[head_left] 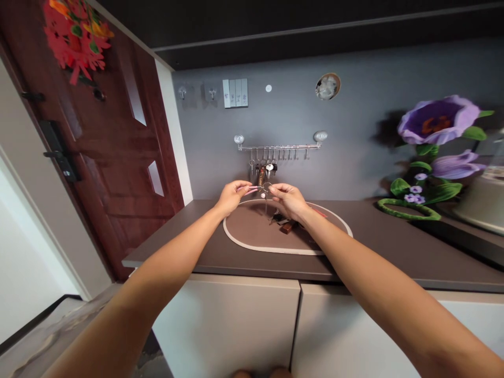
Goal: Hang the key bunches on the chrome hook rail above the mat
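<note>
Above the oval mat, my left hand (231, 197) pinches a thin pink strap (250, 189). Opposite it, my right hand (289, 200) has its fingertips closed on a metal key ring (267, 185). The strap and the ring meet between the hands; how they join is too small to tell. A small pale charm (263, 195) and a key (266, 206) hang just below. Under my right hand, a bunch of keys with a brown fob (289, 227) lies on the mat, partly hidden by that hand.
A brown mat (252, 236) with a light rim lies on the dark counter (394, 257). Behind, a hook rail (281, 147) on the wall carries several keys (270, 168). Purple artificial flowers (437, 126) stand at right. A dark red door (118, 173) is at left.
</note>
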Demonstrator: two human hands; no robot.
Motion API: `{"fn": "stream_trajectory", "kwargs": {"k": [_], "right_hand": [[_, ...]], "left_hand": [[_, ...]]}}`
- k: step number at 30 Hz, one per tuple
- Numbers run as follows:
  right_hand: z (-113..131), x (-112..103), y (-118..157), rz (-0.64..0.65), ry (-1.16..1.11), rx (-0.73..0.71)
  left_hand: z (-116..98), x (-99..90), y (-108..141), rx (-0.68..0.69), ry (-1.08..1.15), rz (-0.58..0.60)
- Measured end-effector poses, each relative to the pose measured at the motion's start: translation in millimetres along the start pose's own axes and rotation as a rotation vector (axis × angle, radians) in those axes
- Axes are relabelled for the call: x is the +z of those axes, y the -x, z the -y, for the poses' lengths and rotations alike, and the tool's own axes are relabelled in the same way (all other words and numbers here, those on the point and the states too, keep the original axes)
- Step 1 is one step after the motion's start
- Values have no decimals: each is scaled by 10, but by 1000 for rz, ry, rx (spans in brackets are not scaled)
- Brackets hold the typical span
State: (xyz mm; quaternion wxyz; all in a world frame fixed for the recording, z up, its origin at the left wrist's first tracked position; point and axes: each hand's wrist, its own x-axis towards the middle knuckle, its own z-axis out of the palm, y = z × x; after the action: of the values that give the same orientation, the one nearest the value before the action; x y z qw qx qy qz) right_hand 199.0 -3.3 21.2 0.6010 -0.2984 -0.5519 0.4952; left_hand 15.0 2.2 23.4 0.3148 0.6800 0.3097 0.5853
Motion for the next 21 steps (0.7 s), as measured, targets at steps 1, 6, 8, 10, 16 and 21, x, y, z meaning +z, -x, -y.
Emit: {"fn": "stream_trajectory", "kwargs": {"k": [1,6,8,10,16,21], "right_hand": [[9,-1,0,-21,-5,-14],[42,-2,4,-22,-29,-76],[36,-4,6,-32,-28,-77],[25,-4,12,-18,-44,-73],[52,4,54,38,-137,-34],[100,-1,66,20,-183,-18]], "left_hand": [[8,8,10,-5,-34,16],[37,56,73,-35,-152,156],[35,76,98,-50,-178,215],[30,98,121,-51,-197,263],[39,159,170,-49,-209,369],[24,180,182,82,-422,297]]}}
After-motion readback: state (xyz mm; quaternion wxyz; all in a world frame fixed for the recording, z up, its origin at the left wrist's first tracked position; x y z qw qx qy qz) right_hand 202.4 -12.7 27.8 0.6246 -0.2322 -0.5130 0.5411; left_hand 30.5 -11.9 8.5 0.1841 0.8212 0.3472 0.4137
